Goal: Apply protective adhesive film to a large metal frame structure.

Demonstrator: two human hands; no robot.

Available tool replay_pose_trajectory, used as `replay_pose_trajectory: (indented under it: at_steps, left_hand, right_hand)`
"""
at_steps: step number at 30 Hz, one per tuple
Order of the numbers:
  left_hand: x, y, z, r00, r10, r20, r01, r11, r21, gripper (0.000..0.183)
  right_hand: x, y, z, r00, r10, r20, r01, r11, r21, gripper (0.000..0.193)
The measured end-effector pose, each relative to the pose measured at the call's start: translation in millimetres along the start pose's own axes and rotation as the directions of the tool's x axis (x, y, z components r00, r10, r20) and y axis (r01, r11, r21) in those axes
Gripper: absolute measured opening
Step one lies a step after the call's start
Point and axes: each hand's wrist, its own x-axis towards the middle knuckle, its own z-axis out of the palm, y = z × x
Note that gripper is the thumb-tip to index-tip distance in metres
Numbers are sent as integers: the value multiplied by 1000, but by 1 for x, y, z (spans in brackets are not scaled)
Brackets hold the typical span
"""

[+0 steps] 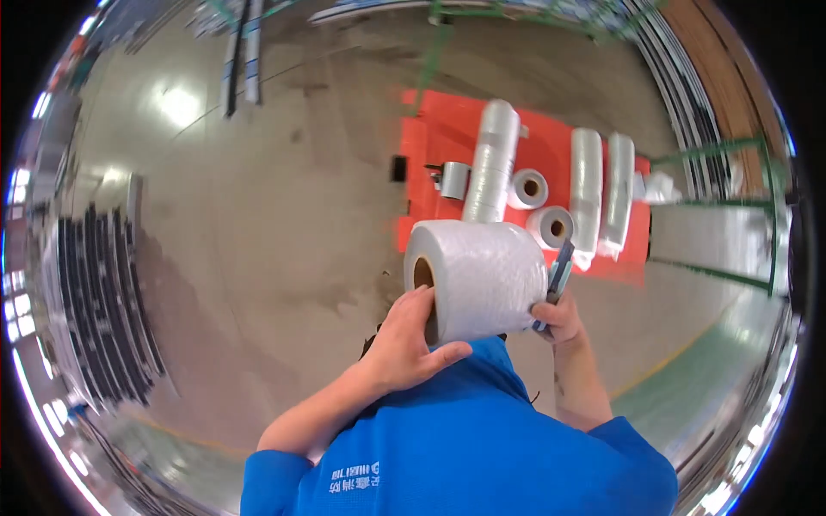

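Observation:
A large roll of clear-white stretch film (486, 275) with a brown cardboard core is held up in front of my chest. My left hand (404, 340) grips its left end, fingers at the core opening and thumb spread below. At the right end, my right hand (564, 320) is closed on a utility knife (561, 271) with a dark and pale teal body, which points up and away. The same hand rests against the film roll's right edge. Part of its fingers is hidden behind the roll.
Beyond the roll lies a red-topped surface (546, 142). On it are long film-wrapped rolls (492, 163), two smaller white rolls (540, 230) and a grey tape roll (456, 181). Dark long profiles (103, 301) are stacked at left. A green metal frame (714, 275) stands at right.

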Motion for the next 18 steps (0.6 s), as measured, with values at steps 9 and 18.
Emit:
replay_pose_trajectory:
  at_steps: [9,18]
  left_hand:
    - [-245,-77,-38,802,-562,-202,-228,24,-973,60]
    - [-472,-132,-16,255,-508,-823,-500,659,-562,74]
  right_hand:
    - [-46,102,211,807,216,549,306,642,-703,40]
    - [-78,224,418,452,149,879,720,521,-458,29]
